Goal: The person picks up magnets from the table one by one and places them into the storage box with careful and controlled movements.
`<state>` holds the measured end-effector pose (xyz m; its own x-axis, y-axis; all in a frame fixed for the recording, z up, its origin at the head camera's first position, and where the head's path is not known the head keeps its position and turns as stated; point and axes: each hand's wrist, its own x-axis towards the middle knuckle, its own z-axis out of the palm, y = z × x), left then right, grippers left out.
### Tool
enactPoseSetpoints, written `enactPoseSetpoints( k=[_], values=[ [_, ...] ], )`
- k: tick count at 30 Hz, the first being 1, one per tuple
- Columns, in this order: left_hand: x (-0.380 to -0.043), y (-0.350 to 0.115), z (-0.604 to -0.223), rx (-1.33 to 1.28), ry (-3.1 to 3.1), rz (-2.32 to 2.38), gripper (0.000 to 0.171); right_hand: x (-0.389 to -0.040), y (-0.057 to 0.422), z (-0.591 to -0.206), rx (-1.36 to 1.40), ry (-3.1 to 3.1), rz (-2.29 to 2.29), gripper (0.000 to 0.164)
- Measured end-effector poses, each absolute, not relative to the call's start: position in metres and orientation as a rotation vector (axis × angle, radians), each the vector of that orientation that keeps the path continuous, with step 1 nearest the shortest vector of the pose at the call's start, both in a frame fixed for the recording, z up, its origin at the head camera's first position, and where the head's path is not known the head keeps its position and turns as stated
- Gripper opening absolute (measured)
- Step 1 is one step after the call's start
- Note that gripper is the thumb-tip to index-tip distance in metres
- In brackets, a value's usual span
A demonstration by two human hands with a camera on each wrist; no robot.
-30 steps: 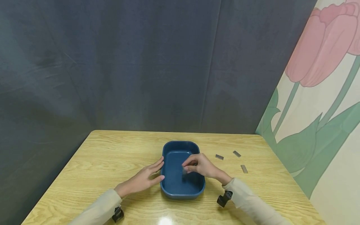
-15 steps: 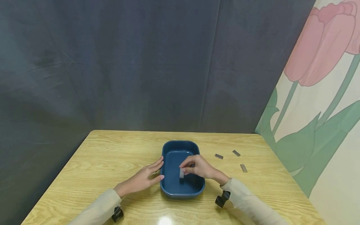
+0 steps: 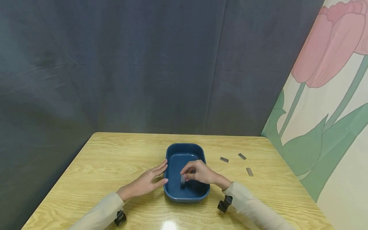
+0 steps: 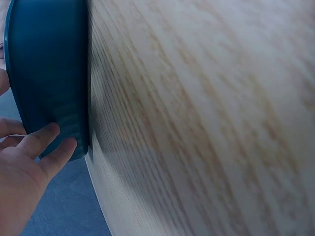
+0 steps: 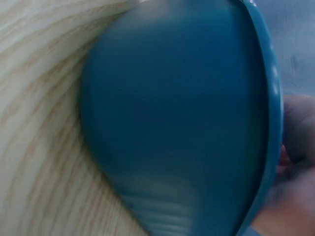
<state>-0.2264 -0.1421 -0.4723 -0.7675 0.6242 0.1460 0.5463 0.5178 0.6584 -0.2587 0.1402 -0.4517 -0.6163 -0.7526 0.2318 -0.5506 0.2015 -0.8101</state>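
A deep blue rectangular basin (image 3: 187,200) with rounded corners stands on the wooden table. My right hand (image 3: 199,172) reaches over its right rim and pinches a small grey rectangular block (image 3: 182,181) between thumb and fingers, held upright low inside the basin. My left hand (image 3: 146,182) rests against the basin's left side, fingers straight and thumb spread. In the left wrist view the fingertips (image 4: 51,129) touch the basin's outer wall (image 4: 54,64). The right wrist view shows mostly the outer wall (image 5: 172,108), which hides the block.
Three small grey blocks lie on the table right of the basin: one nearest it (image 3: 224,159), a second block (image 3: 242,156) farther back, and a third block (image 3: 249,172) nearer the front. A dark curtain (image 3: 155,64) hangs behind the table (image 3: 115,153); a tulip mural is at right.
My right hand has moved a little left and toward me inside the basin, carrying the pinched grey block. The left hand stays in place against the basin.
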Motion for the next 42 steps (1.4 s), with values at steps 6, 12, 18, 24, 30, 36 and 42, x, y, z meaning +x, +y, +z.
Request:
enactPoseSetpoints(
  k=[6,12,18,24,30,36,42],
  values=[
    [-0.228,-0.143,-0.474,1.026,2.638,1.084,0.067,-0.257,0.138,-0.451,-1.267,2.218,-1.365,0.015],
    [-0.227,-0.143,-0.472,1.037,2.647,1.079,0.069,-0.257,0.134,-0.451,-1.264,2.207,-1.343,0.015],
    [-0.227,-0.143,-0.471,1.033,2.636,1.086,0.069,-0.259,0.130,-0.453,-1.285,2.198,-1.330,0.014],
    [-0.227,-0.143,-0.472,1.020,2.639,1.083,0.068,-0.259,0.127,-0.456,-1.291,2.207,-1.311,0.014],
    [-0.227,-0.142,-0.472,1.043,2.643,1.096,0.066,-0.259,0.122,-0.458,-1.262,2.206,-1.298,0.014],
    [-0.227,-0.142,-0.472,1.058,2.651,1.085,0.065,-0.257,0.119,-0.460,-1.186,2.214,-1.284,0.014],
    [-0.228,-0.142,-0.473,1.071,2.669,1.068,0.063,-0.255,0.115,-0.460,-1.170,2.190,-1.275,0.013]
  ],
)
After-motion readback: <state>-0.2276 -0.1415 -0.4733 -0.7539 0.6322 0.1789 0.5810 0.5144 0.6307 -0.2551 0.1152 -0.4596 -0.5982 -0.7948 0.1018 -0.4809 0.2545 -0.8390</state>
